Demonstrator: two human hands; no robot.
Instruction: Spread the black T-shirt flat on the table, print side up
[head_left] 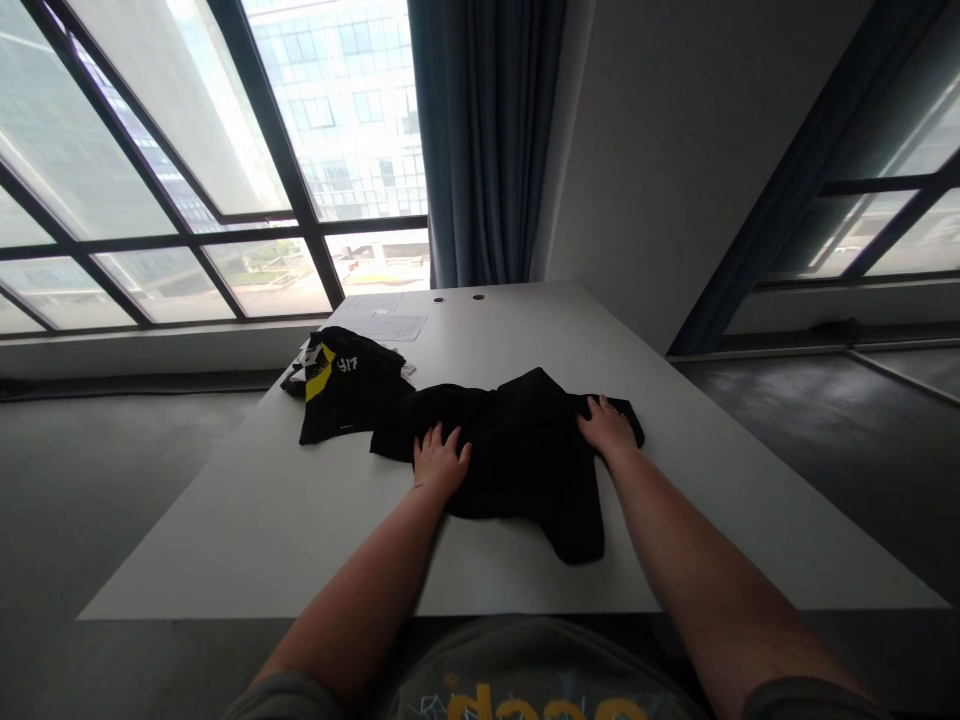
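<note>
A black garment, perhaps a T-shirt [517, 450], lies spread and creased on the white table. My left hand [440, 462] rests on its left part with the fingers spread. On the far right portion of the cloth, which looks like a sleeve, my right hand [607, 428] lies flat, fingers apart. Neither hand grips the fabric. Just left of it sits a second black garment [352, 385] with a yellow patch and white lettering; the two touch or overlap at their edge.
The white table [262, 530] reaches back toward a blue curtain [487, 140] and a wall. Sheets of paper [386, 325] lie near its far left edge. Two small round fittings [478, 297] are set near the far end. Large windows [360, 110] stand at the left.
</note>
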